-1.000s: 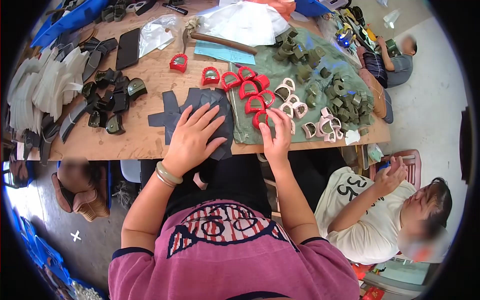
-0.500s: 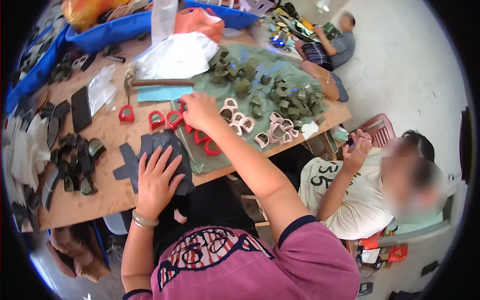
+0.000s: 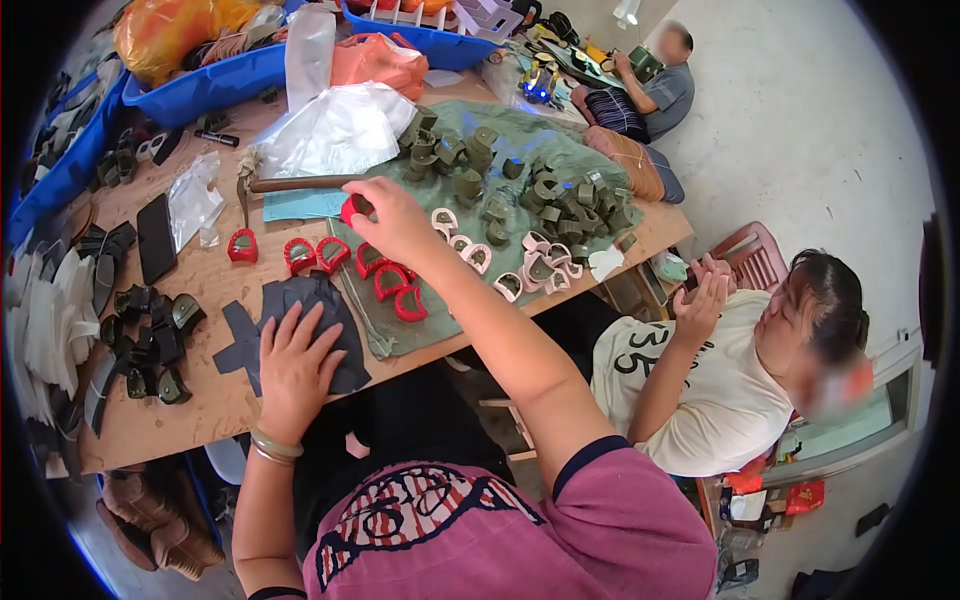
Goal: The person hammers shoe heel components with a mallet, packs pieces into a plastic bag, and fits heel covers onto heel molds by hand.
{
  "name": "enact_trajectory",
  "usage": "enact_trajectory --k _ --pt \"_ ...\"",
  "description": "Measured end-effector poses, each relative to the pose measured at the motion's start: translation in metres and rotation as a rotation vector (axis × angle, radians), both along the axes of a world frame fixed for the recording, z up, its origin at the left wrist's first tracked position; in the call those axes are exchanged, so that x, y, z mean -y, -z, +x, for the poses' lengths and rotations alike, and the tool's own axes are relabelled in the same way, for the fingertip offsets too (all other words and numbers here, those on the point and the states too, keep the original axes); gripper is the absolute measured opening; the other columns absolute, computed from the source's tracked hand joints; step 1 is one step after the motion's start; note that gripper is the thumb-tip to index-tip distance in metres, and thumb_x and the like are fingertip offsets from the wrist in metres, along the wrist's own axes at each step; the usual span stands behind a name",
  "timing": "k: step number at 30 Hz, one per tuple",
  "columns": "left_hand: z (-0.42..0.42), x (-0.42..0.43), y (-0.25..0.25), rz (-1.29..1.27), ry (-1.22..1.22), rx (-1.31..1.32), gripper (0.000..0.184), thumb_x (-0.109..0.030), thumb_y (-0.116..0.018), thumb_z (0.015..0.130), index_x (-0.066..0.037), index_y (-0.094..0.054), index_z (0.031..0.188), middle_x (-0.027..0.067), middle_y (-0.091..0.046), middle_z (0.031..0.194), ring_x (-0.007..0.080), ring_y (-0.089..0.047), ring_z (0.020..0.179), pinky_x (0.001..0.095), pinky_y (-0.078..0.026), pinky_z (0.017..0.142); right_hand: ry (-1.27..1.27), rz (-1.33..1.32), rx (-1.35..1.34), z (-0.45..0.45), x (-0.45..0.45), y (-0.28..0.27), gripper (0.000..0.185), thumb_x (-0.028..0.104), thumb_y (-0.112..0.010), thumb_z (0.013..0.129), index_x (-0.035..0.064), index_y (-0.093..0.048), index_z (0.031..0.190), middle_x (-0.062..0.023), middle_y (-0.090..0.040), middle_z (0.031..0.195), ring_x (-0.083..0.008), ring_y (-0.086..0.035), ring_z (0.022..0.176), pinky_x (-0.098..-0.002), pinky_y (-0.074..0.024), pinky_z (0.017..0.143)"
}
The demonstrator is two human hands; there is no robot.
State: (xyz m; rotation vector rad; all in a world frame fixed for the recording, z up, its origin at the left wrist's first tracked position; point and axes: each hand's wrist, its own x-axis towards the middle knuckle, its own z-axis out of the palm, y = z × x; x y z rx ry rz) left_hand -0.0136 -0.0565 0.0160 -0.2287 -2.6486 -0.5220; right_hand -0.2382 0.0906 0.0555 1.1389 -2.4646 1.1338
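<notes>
My right hand (image 3: 395, 222) grips a red D-shaped piece (image 3: 352, 208) with its fingertips, just below a hammer's wooden handle (image 3: 310, 184). Several similar red pieces (image 3: 300, 256) lie beneath and to the left of that hand, some on the wood and some on the green cloth (image 3: 440, 325). Fingers spread, my left hand (image 3: 292, 375) rests flat on a stack of dark grey cut sheets (image 3: 325, 305) at the table's near edge. Pale pink pieces of similar shape (image 3: 540, 268) sit right of my right forearm.
Olive-green pieces (image 3: 580, 210) are heaped on the cloth. Black pieces (image 3: 155, 335) and white strips (image 3: 55, 320) lie at left, near a black phone-like slab (image 3: 155, 238). Blue bins (image 3: 205, 90) stand behind. A person in a cream shirt (image 3: 690, 390) sits at right; another sits farther back.
The view has shifted slightly. The red piece in my right hand now shows more plainly, apart from the other red ones. My left hand stays flat on the dark sheets.
</notes>
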Motion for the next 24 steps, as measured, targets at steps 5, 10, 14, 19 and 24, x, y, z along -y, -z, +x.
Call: enact_trajectory --k 5,10,14,19,24 --pt "0.001 0.014 -0.002 -0.019 -0.032 0.032 0.034 -0.022 -0.07 0.086 -0.013 -0.069 0.119 0.0079 -0.054 0.142 0.0313 -0.044 0.136 0.0513 -0.028 0.115 -0.17 -0.024 0.183 0.061 -0.066 -0.017 0.037 0.016 -0.066 0.089 0.0065 -0.061 0.124 -0.0086 -0.061 0.111 -0.0199 -0.06 0.095 -0.0325 -0.0493 0.083" --pt "0.002 0.012 -0.003 -0.028 -0.029 0.052 0.035 -0.021 -0.07 0.086 -0.012 -0.068 0.12 0.0088 -0.053 0.143 0.0317 -0.042 0.137 0.0526 -0.026 0.116 -0.206 0.111 0.382 0.118 -0.12 -0.012 0.037 0.017 -0.066 0.089 0.0072 -0.061 0.124 -0.0132 -0.062 0.112 -0.0279 -0.063 0.1 -0.0365 -0.0502 0.089" --pt "0.001 0.004 -0.01 -0.044 -0.035 0.014 0.037 -0.019 -0.071 0.085 -0.01 -0.068 0.12 0.0113 -0.053 0.143 0.0325 -0.044 0.136 0.0539 -0.027 0.115 -0.172 0.106 0.573 0.132 -0.128 0.005 0.038 0.015 -0.067 0.088 0.0072 -0.061 0.125 -0.0134 -0.062 0.115 -0.0281 -0.063 0.099 -0.0381 -0.0507 0.091" --pt "-0.001 -0.02 -0.012 0.114 0.109 -0.062 0.039 -0.018 -0.071 0.085 -0.007 -0.065 0.121 0.0159 -0.055 0.137 0.0337 -0.05 0.131 0.0516 -0.034 0.112 -0.127 0.148 0.294 0.12 -0.112 0.02 0.042 0.01 -0.068 0.084 0.008 -0.06 0.125 -0.0133 -0.061 0.121 -0.0308 -0.061 0.107 -0.0393 -0.051 0.093" --pt "-0.016 -0.058 0.002 0.245 0.23 -0.041 0.048 -0.017 -0.072 0.084 -0.003 -0.059 0.127 0.0179 -0.057 0.133 0.0343 -0.053 0.128 0.0476 -0.039 0.109 -0.087 0.115 -0.001 0.101 -0.094 0.039 0.046 0.004 -0.069 0.08 0.0089 -0.06 0.124 -0.0128 -0.059 0.126 -0.0339 -0.057 0.115 -0.0393 -0.0493 0.096"
